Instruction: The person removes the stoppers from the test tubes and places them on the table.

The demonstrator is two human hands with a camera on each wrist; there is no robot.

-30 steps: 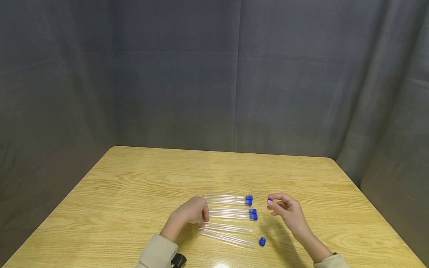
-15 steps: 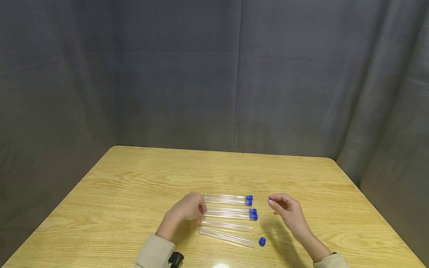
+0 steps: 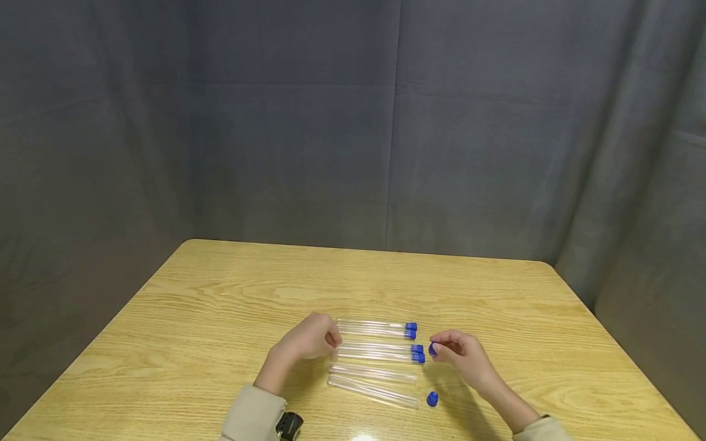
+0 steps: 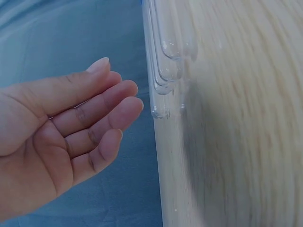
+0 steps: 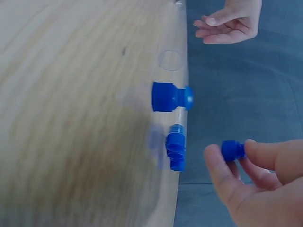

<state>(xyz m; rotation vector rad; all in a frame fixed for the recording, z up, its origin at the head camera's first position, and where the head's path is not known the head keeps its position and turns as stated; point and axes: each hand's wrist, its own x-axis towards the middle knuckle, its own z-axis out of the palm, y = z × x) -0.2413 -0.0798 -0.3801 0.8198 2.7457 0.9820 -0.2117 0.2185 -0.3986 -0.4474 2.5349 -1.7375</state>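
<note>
Between thumb and fingers the right hand [image 3: 466, 361] [image 5: 265, 175] pinches a blue cap [image 3: 433, 350] [image 5: 232, 150], just right of the capped tubes' ends. The left hand [image 3: 310, 340] [image 4: 71, 123] hovers by the rounded ends of the clear tubes, its fingers loosely bent and holding nothing in the left wrist view. Several tubes [image 3: 375, 348] wear blue caps [image 3: 417, 348] on their right ends. Nearer the front lie two uncapped tubes [image 3: 372, 372] [image 3: 372, 392], the lower one slanted. A loose blue cap [image 3: 432, 399] [image 5: 163, 97] stands on the table right of them.
The wooden table [image 3: 248, 288] ends at a straight back edge with rounded corners. Grey curtains [image 3: 287, 153] hang behind it and at both sides. A black device [image 3: 289, 425] is strapped at the left wrist, beside the beige sleeve [image 3: 254, 413].
The right hand has moved slightly left and toward the front with its cap. The left hand has drawn back and up from the uncapped tubes to beside the capped ones.
</note>
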